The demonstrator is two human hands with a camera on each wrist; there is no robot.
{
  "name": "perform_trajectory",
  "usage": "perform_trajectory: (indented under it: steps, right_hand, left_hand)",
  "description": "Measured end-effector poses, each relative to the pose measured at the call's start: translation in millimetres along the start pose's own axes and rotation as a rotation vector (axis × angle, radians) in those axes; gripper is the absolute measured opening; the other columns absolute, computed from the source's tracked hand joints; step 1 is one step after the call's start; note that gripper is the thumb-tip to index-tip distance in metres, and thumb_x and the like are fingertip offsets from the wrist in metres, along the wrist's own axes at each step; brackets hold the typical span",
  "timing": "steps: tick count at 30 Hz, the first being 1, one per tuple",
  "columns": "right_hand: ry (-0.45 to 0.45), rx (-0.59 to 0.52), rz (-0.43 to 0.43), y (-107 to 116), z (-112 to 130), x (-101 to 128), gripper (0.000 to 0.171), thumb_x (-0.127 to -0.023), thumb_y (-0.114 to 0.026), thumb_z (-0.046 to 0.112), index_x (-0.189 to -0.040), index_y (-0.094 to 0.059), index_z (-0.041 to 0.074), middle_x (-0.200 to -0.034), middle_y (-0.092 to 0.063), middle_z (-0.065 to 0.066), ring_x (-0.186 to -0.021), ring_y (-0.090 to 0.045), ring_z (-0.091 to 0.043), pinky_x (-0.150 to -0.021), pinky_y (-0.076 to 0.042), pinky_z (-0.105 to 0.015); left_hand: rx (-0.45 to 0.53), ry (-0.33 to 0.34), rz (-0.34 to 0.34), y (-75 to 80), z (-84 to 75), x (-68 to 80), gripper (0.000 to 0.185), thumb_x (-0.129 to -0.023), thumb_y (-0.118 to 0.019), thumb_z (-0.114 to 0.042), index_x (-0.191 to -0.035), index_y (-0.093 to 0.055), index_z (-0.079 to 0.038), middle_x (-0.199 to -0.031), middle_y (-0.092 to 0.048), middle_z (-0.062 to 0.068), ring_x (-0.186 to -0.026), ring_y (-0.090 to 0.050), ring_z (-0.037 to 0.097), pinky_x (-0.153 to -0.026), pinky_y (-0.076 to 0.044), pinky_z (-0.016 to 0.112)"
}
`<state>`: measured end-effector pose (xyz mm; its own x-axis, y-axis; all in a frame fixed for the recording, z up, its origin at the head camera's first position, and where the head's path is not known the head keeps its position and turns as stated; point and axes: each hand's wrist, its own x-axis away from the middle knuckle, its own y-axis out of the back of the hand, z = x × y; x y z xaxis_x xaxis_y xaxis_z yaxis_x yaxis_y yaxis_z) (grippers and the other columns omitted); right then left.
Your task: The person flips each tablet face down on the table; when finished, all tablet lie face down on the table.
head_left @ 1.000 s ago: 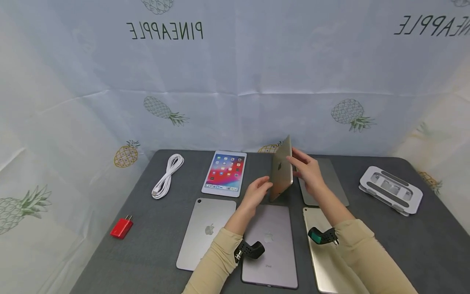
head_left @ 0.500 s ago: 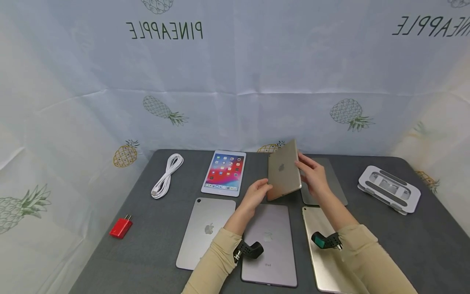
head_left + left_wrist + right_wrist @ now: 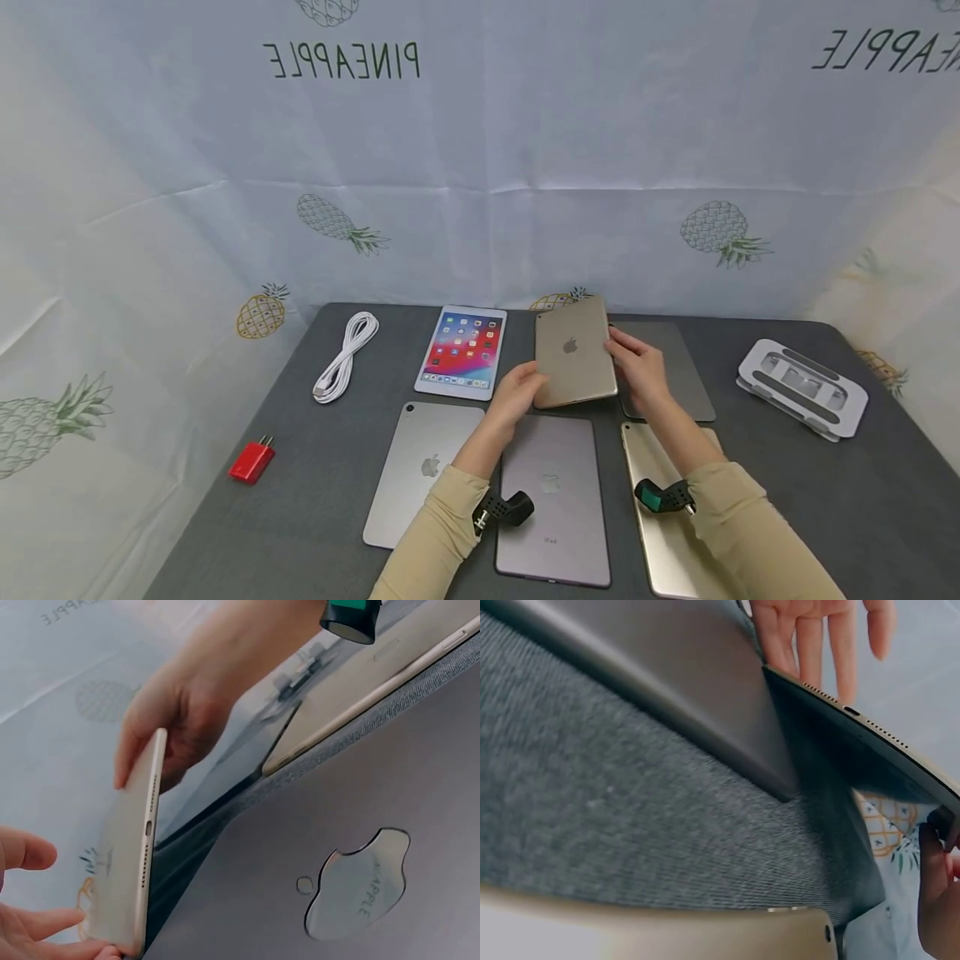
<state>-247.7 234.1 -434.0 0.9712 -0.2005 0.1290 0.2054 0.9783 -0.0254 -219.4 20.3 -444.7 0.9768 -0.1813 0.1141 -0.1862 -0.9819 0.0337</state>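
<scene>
Head view counts six tablets: one gold tablet held tilted above the table between both hands, back side up, and five lying flat. The left hand grips its left lower edge with curled fingers at about 8 o'clock of the slab, and the right hand holds its right edge at 3 o'clock, fingers wrapped behind it. In the left wrist view the same tablet's thin edge with its port faces the lens, pinched between the two hands. Of the five flat ones, a lit tablet lies screen up at 9 o'clock of the held one, a silver tablet lies back up at 7 o'clock, a grey tablet sits at 6 o'clock, a second gold one lies at 5 o'clock partly under the right sleeve, and a dark grey tablet rests at 3 o'clock behind the right hand. One white cable, coiled, lies at the far left, one red charger plug sits nearer the left edge, and one white folding stand is at the far right. Everything rests on a dark grey felt tabletop, backed by a pale curtain printed with pineapples.
</scene>
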Motion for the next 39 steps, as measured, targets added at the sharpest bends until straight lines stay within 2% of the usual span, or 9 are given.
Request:
perform_trajectory:
  steps: [2,6,12,19,24,27,30,36,39]
  right_hand:
    - [0.003,0.064,-0.001,-0.6,-3.0,-0.5,0.047,-0.098,-0.059,0.016,-0.142,-0.048,0.003,-0.146,-0.045,-0.016,-0.112,-0.059,-0.012,-0.076,-0.051,-0.015]
    - [0.01,0.197,0.016,-1.7,-8.1,-1.4,0.046,-0.098,-0.057,0.016,-0.141,-0.048,0.001,-0.144,-0.047,-0.018,-0.121,-0.055,-0.022,-0.08,-0.05,-0.014]
    - [0.01,0.394,0.029,-2.5,-12.1,-1.1,0.046,-0.097,-0.059,0.019,-0.139,-0.051,0.001,-0.138,-0.053,-0.02,-0.116,-0.059,-0.029,-0.084,-0.052,-0.022]
    - [0.05,0.577,0.061,-3.8,-12.3,-0.9,0.044,-0.096,-0.059,0.02,-0.135,-0.056,0.0,-0.129,-0.06,-0.021,-0.112,-0.062,-0.032,-0.094,-0.049,-0.042]
    - [0.1,0.714,0.109,-3.9,-8.0,-0.4,0.042,-0.098,-0.056,0.021,-0.132,-0.058,-0.003,-0.118,-0.066,-0.022,-0.106,-0.064,-0.034,-0.092,-0.049,-0.047]
    - [0.129,0.75,0.14,-7.4,-3.9,-0.9,0.042,-0.099,-0.052,0.023,-0.132,-0.058,-0.003,-0.117,-0.066,-0.022,-0.103,-0.066,-0.033,-0.09,-0.05,-0.048]
    - [0.156,0.76,0.164,-12.9,0.1,-0.3,0.043,-0.101,-0.05,0.024,-0.134,-0.057,-0.001,-0.123,-0.063,-0.022,-0.105,-0.064,-0.034,-0.089,-0.05,-0.047]
    - [0.212,0.721,0.199,-27.0,2.3,3.5,0.039,-0.1,-0.052,0.021,-0.135,-0.058,0.003,-0.123,-0.063,-0.021,-0.099,-0.063,-0.034,-0.076,-0.051,-0.042]
    - [0.25,0.705,0.21,-35.2,1.4,4.1,0.039,-0.099,-0.054,0.018,-0.134,-0.058,0.004,-0.127,-0.06,-0.021,-0.105,-0.062,-0.035,-0.08,-0.051,-0.044]
  left_hand:
    - [-0.009,-0.006,-0.006,1.9,-3.0,2.3,0.054,-0.094,-0.057,-0.018,-0.139,-0.045,0.008,-0.139,-0.049,0.024,-0.129,-0.045,0.036,-0.107,-0.036,0.05]
    - [-0.024,-0.012,-0.018,5.5,-2.9,2.6,0.052,-0.096,-0.055,-0.019,-0.139,-0.045,0.008,-0.141,-0.047,0.024,-0.131,-0.042,0.038,-0.107,-0.035,0.052]
    - [-0.042,-0.003,-0.034,8.5,-2.1,1.9,0.05,-0.096,-0.056,-0.021,-0.139,-0.048,0.004,-0.142,-0.047,0.021,-0.133,-0.04,0.037,-0.107,-0.035,0.051]
    - [-0.056,0.005,-0.068,10.2,-3.4,1.6,0.047,-0.096,-0.057,-0.021,-0.136,-0.052,0.001,-0.142,-0.048,0.019,-0.133,-0.039,0.036,-0.109,-0.034,0.05]
    - [-0.082,0.0,-0.076,12.3,-3.3,0.9,0.046,-0.095,-0.058,-0.021,-0.134,-0.054,0.002,-0.139,-0.051,0.019,-0.131,-0.042,0.036,-0.108,-0.034,0.049]
    - [-0.083,0.002,-0.08,15.7,-3.1,0.9,0.044,-0.095,-0.058,-0.021,-0.133,-0.055,0.0,-0.137,-0.052,0.018,-0.129,-0.044,0.034,-0.107,-0.036,0.049]
    - [-0.066,-0.009,-0.094,19.9,-4.2,1.5,0.04,-0.096,-0.058,-0.02,-0.131,-0.058,-0.001,-0.134,-0.056,0.016,-0.125,-0.049,0.032,-0.104,-0.039,0.048]
    - [0.007,-0.038,-0.119,30.4,-7.9,2.4,0.033,-0.097,-0.057,-0.017,-0.124,-0.062,0.0,-0.126,-0.061,0.015,-0.115,-0.056,0.028,-0.099,-0.046,0.044]
    - [0.035,-0.041,-0.122,36.5,-9.5,1.6,0.032,-0.096,-0.057,-0.016,-0.123,-0.063,0.001,-0.124,-0.062,0.015,-0.112,-0.058,0.027,-0.097,-0.047,0.043]
